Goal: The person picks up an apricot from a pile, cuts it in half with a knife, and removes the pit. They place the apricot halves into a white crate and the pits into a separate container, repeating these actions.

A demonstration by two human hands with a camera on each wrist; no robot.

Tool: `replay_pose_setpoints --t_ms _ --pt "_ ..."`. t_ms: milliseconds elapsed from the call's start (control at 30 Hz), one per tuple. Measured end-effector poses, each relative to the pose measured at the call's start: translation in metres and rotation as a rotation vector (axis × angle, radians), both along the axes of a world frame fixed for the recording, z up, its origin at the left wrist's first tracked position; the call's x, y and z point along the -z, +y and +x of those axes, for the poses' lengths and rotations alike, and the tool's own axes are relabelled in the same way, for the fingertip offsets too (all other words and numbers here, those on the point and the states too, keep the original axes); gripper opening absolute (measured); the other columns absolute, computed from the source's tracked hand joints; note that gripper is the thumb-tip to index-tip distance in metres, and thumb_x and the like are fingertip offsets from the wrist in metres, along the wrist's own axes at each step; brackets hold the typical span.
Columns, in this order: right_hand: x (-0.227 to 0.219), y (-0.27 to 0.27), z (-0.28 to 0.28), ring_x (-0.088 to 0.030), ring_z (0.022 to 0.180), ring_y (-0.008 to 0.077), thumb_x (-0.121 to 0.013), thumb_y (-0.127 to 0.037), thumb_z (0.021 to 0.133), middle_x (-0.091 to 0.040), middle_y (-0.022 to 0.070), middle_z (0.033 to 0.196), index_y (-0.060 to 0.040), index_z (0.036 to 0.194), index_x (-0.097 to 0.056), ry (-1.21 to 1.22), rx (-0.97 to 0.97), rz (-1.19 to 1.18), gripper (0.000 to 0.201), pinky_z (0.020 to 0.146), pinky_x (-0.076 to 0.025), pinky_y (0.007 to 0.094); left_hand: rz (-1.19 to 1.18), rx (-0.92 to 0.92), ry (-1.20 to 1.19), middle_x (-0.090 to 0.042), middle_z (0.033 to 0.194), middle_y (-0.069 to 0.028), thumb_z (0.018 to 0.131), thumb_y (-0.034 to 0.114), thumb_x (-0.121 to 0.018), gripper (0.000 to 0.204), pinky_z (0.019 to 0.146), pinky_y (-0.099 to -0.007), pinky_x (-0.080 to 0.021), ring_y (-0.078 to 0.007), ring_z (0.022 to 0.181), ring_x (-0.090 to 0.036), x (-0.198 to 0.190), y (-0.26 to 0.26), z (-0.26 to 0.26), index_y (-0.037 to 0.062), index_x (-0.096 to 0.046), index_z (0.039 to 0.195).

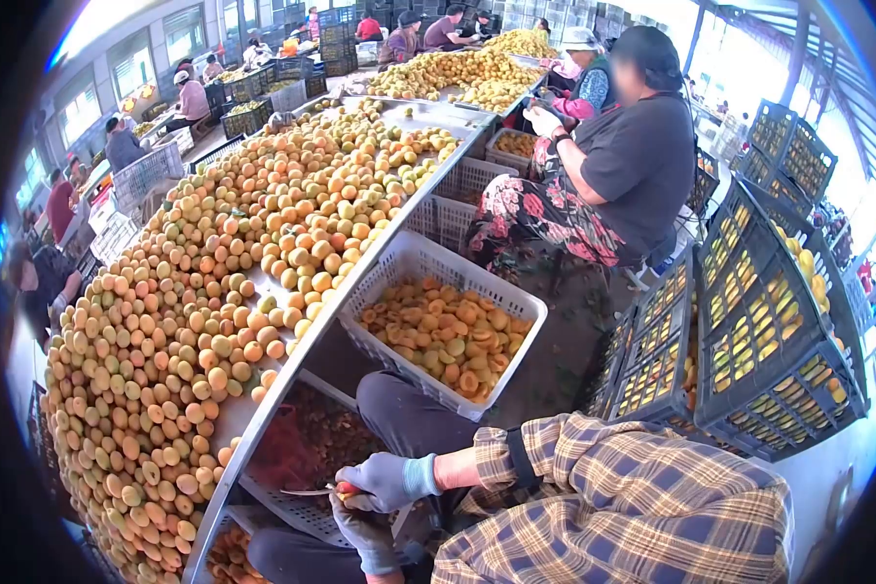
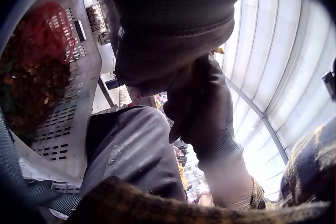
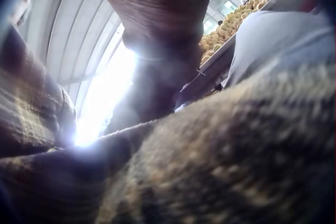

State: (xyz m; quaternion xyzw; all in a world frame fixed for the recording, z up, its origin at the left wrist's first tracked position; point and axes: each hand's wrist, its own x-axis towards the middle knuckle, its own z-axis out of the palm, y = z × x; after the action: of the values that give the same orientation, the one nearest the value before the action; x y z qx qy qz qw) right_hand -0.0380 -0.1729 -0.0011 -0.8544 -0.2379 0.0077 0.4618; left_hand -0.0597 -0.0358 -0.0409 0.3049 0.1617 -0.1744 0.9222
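Observation:
Both hands wear grey-blue gloves and meet low in front of the plaid sleeve. My right hand [image 1: 384,482] grips a small knife [image 1: 305,492], its thin blade pointing left toward the table edge. Just below it, my left hand [image 1: 365,537] has its fingertips up at a small red-orange apricot [image 1: 345,488], mostly hidden between the gloves. In the left wrist view the left glove [image 2: 173,29] fills the top, with the right glove [image 2: 202,108] close against it. The right wrist view shows the right hand [image 3: 152,87] dark and backlit.
Whole apricots [image 1: 165,360] cover the metal-edged table [image 1: 248,414] at left. A white crate [image 1: 535,326] of halved apricots stands beyond my knee. Below the hands, another crate [image 2: 79,77] holds dark scraps and a red bag. Black crates [image 1: 774,331] stack at right; a seated person [image 1: 633,156] works ahead.

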Motion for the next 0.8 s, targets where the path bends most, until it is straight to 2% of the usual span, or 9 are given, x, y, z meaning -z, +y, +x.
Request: replay_pose_setpoints --t_ms 200,267,367,433,467,567,600,700,800 --pt "-0.001 -0.011 -0.004 -0.06 0.068 0.0424 -0.061 -0.034 0.086 -0.061 0.0205 0.07 -0.0052 0.103 -0.052 0.069 0.011 0.074 0.034 0.06 -0.046 0.0469 0.058 0.123 -0.072 -0.06 0.112 -0.0084 0.095 0.046 -0.043 0.046 0.095 -0.0387 -0.045 -0.0228 0.106 -0.058 -0.002 -0.001 -0.005 0.0076 -0.054 0.116" --pt "-0.013 -0.017 -0.004 -0.061 0.069 0.0418 -0.064 -0.039 0.083 -0.063 0.019 0.072 -0.0055 0.105 -0.051 0.17 -0.04 -0.19 0.043 0.062 -0.047 0.0474 0.074 0.141 -0.044 -0.06 0.113 -0.0084 0.095 0.046 -0.042 0.045 0.096 -0.0392 -0.044 -0.0231 0.107 -0.058 0.004 0.002 -0.004 0.0085 -0.054 0.117" --pt "-0.031 -0.027 -0.007 -0.062 0.069 0.0403 -0.068 -0.046 0.079 -0.065 0.016 0.08 -0.0063 0.111 -0.051 0.119 -0.093 -0.344 0.054 0.064 -0.048 0.047 0.032 0.162 0.023 -0.059 0.115 -0.0088 0.095 0.045 -0.042 0.044 0.093 -0.0396 -0.046 -0.0236 0.106 -0.058 0.0 0.001 -0.002 0.0096 -0.054 0.119" --pt "-0.026 -0.033 -0.01 -0.064 0.07 0.0373 -0.07 -0.048 0.074 -0.066 0.0133 0.088 -0.0069 0.114 -0.051 0.02 -0.111 -0.357 0.06 0.063 -0.051 0.0443 -0.003 0.354 0.023 -0.058 0.119 -0.011 0.095 0.05 -0.04 0.052 0.094 -0.0436 -0.047 -0.0263 0.11 -0.057 0.004 0.01 0.0 0.0074 -0.052 0.123" --pt "-0.022 -0.035 -0.01 -0.064 0.07 0.0366 -0.071 -0.047 0.074 -0.066 0.0128 0.089 -0.007 0.115 -0.052 -0.048 -0.131 -0.325 0.059 0.061 -0.051 0.0433 0.047 0.369 -0.049 -0.058 0.12 -0.0114 0.093 0.051 -0.044 0.054 0.093 -0.0436 -0.048 -0.0267 0.108 -0.058 0.035 0.019 0.003 0.0074 -0.051 0.124" --pt "-0.022 -0.036 -0.01 -0.064 0.069 0.0357 -0.071 -0.043 0.074 -0.066 0.0129 0.079 -0.0082 0.101 -0.056 -0.111 -0.106 -0.236 0.047 0.06 -0.049 0.0446 0.024 0.36 0.154 -0.058 0.12 -0.0116 0.091 0.052 -0.048 0.056 0.091 -0.0425 -0.049 -0.027 0.106 -0.059 0.02 0.018 -0.004 0.0075 -0.05 0.125" --pt "-0.023 -0.035 -0.008 -0.064 0.069 0.0356 -0.071 -0.043 0.074 -0.065 0.0127 0.079 -0.0081 0.1 -0.056 -0.048 -0.098 -0.236 0.046 0.06 -0.049 0.0443 0.057 0.322 -0.046 -0.058 0.119 -0.0113 0.091 0.053 -0.049 0.057 0.088 -0.0413 -0.051 -0.0268 0.104 -0.06 0.022 0.015 -0.009 0.008 -0.05 0.125" --pt "-0.024 -0.03 -0.002 -0.064 0.068 0.0356 -0.07 -0.043 0.075 -0.065 0.0131 0.078 -0.008 0.1 -0.056 -0.025 -0.087 -0.227 0.045 0.06 -0.049 0.0439 0.098 0.265 -0.209 -0.058 0.118 -0.0106 0.092 0.054 -0.047 0.057 0.089 -0.0415 -0.05 -0.0268 0.104 -0.059 0.027 0.016 -0.011 0.0082 -0.05 0.125" --pt "-0.028 -0.025 0.003 -0.063 0.066 0.0345 -0.068 -0.044 0.077 -0.064 0.0122 0.076 -0.0079 0.105 -0.056 -0.161 -0.096 -0.227 0.048 0.057 -0.05 0.042 0.087 0.296 -0.063 -0.059 0.116 -0.0097 0.092 0.056 -0.044 0.058 0.085 -0.0396 -0.052 -0.0261 0.103 -0.06 0.019 0.021 -0.001 0.0082 -0.05 0.125"
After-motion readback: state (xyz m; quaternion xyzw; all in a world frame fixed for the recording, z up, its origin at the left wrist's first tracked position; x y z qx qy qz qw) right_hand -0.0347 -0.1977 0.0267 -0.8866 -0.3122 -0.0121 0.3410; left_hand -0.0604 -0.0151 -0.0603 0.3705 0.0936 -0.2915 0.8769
